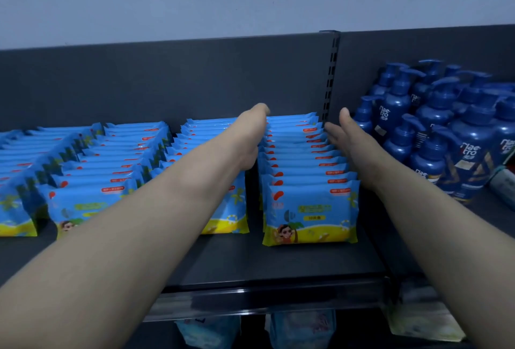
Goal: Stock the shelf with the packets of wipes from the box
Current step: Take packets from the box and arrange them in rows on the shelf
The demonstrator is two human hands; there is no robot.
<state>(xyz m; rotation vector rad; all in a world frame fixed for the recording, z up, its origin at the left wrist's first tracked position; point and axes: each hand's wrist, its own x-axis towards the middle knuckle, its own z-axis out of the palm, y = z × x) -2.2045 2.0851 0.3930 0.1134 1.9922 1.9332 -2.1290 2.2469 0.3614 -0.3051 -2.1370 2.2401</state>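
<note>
Blue pump bottles [440, 114], grouped upright

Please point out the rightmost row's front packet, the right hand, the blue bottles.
front packet [310, 215]: head view, its front face.
right hand [352, 145]: head view, middle of the hand.
blue bottles [471, 131]: head view, body of one bottle.

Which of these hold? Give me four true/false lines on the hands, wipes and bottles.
1. The left hand and right hand flank the rightmost row of wipes packets, one on each side. True.
2. The pump bottles stand left of the wipes. False: they stand to the right, past the right hand.
3. The right hand's fingers are straight and hold nothing. True.
4. The shelf carries a single row of wipes. False: several rows stand side by side.
</note>
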